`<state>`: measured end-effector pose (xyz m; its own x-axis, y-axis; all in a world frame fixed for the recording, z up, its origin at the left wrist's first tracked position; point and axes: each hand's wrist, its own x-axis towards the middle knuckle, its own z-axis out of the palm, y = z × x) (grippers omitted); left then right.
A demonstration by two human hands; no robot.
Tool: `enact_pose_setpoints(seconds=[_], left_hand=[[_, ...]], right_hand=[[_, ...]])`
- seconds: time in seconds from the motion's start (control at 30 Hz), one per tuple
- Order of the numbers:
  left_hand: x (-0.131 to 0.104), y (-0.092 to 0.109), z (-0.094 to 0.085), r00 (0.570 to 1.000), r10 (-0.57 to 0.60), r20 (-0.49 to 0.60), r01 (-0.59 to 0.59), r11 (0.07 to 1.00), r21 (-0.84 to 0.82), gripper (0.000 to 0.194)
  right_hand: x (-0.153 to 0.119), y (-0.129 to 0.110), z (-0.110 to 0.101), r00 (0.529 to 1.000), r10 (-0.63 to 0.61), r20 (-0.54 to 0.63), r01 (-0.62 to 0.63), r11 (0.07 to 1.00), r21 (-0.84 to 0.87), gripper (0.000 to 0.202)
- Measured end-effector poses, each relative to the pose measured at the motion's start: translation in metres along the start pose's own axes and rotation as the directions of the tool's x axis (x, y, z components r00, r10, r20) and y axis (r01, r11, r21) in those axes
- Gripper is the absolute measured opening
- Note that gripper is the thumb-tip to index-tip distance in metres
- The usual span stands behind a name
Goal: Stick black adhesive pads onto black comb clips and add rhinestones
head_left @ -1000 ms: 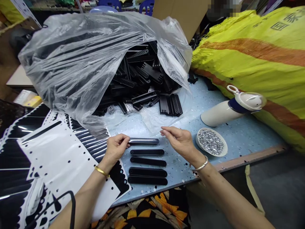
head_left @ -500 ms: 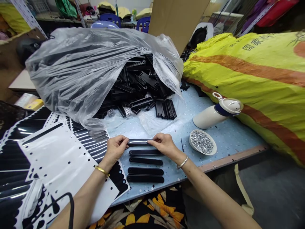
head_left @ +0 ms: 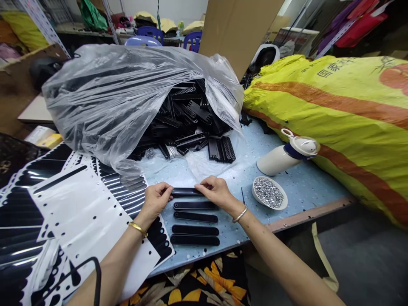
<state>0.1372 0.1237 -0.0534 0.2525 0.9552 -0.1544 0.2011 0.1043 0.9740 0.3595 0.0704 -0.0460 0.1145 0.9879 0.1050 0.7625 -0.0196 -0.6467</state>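
A glossy black strip [head_left: 185, 192] lies level between my two hands, above a column of similar pieces. My left hand [head_left: 157, 197] pinches its left end between thumb and fingers. At the other end, the thumb and fingertips of my right hand [head_left: 218, 193] are closed on the strip, covering its tip. Whether it is one piece or a thin film over a bar, I cannot tell. Nearer me several black bars [head_left: 195, 230] with rounded ends lie roughly parallel on the blue table [head_left: 242, 170].
Behind my hands a clear plastic bag [head_left: 108, 97] spills black slotted parts [head_left: 188, 114]. White sheets [head_left: 92, 216] with black strips cover the left side. To the right are a bowl [head_left: 269, 193] of small silvery pieces, a tipped white bottle [head_left: 274, 160] and a yellow sack [head_left: 334, 102].
My right hand has shifted slightly left along the strip. My left hand keeps its pinch on the left end. The whole view has moved a little.
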Motion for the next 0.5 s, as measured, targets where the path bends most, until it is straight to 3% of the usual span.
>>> enact_pose_setpoints(seconds=[0.13,0.4,0.5], left_hand=[[0.001,-0.002,0.0,1.0,-0.007,0.005,0.007,1.0,-0.023,0.021],[0.002,-0.008,0.001,1.0,0.002,0.008,-0.001,1.0,-0.027,0.02],[0.003,-0.009,0.001,1.0,0.007,0.016,-0.006,0.999,-0.035,0.018]], right_hand=[[0.006,-0.007,0.007,0.995,0.007,0.102,-0.015,0.996,0.083,0.031],[0.013,-0.006,0.012,0.996,0.017,0.086,-0.014,0.999,-0.037,0.048],[0.018,-0.018,0.011,0.99,0.004,0.14,0.004,0.999,-0.053,0.044]])
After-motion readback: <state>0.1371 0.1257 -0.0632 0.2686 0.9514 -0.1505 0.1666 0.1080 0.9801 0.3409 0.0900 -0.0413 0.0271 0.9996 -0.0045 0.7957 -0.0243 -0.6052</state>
